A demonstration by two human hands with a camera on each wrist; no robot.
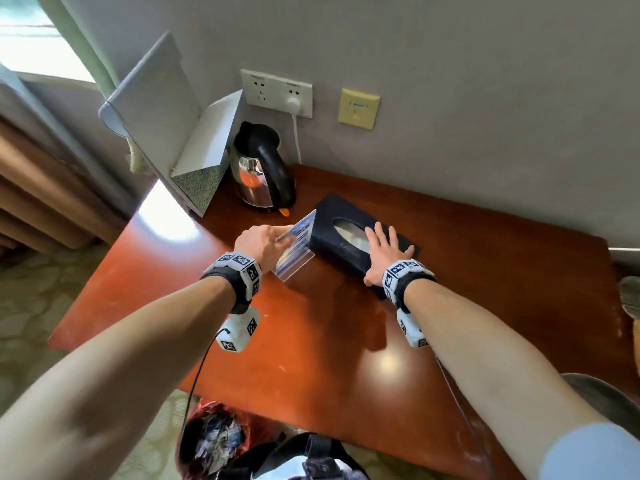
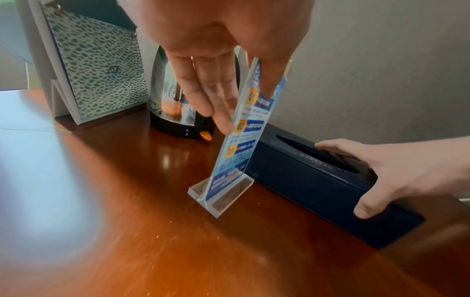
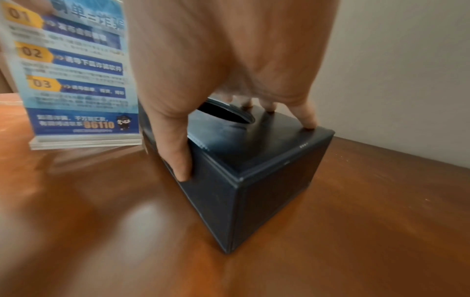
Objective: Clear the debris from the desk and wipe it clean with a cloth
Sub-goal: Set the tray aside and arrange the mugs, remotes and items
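On the red-brown wooden desk (image 1: 311, 341), my left hand (image 1: 282, 239) (image 2: 244, 104) pinches the top of a clear acrylic sign stand (image 1: 298, 244) (image 2: 234, 160) (image 3: 76, 80) holding a blue printed card. The stand leans, its base on or just above the wood. Right beside it lies a dark blue tissue box (image 1: 341, 252) (image 2: 305, 180) (image 3: 254, 191). My right hand (image 1: 384, 251) (image 2: 406, 170) (image 3: 241, 140) grips the box, fingers spread on its top by the slot and thumb down its near side. No cloth is in view.
A steel and black kettle (image 1: 263, 168) (image 2: 172, 112) stands at the back, plugged into the wall socket (image 1: 277, 93). Left of it leans a patterned desk calendar (image 1: 197, 181) (image 2: 99, 76). A red-lined bin (image 1: 214, 441) with torn paper sits on the floor at the desk's near edge.
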